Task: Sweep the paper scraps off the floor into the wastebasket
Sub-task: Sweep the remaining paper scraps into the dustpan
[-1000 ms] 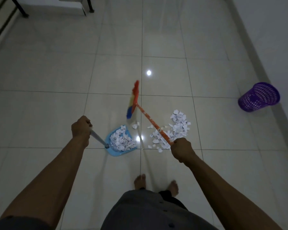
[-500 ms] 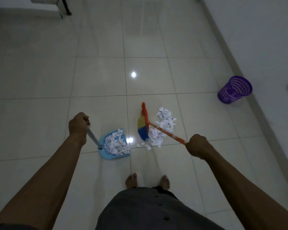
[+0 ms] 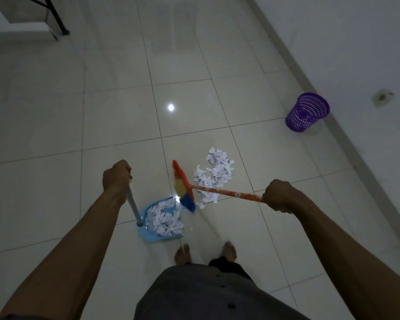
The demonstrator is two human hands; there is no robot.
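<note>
My left hand [image 3: 116, 179] grips the grey handle of a blue dustpan [image 3: 149, 234] that rests on the tiled floor and holds a heap of white paper scraps [image 3: 163, 219]. My right hand [image 3: 280, 196] grips the orange handle of a broom [image 3: 224, 192]. Its multicoloured bristle head [image 3: 183, 188] stands just right of the dustpan's mouth. A loose pile of paper scraps [image 3: 214, 175] lies on the floor behind the broom handle. The purple mesh wastebasket [image 3: 307, 112] stands at the right, near the wall.
A white wall [image 3: 356, 54] runs along the right side behind the wastebasket. Dark furniture legs [image 3: 56, 17] stand at the top left. My bare feet [image 3: 204, 251] are just behind the dustpan. Glossy tiles [image 3: 79, 100] stretch ahead and to the left.
The broom head swung down from a raised position to the floor beside the dustpan. My right hand moved out to the right. The view shifted toward the wall and wastebasket.
</note>
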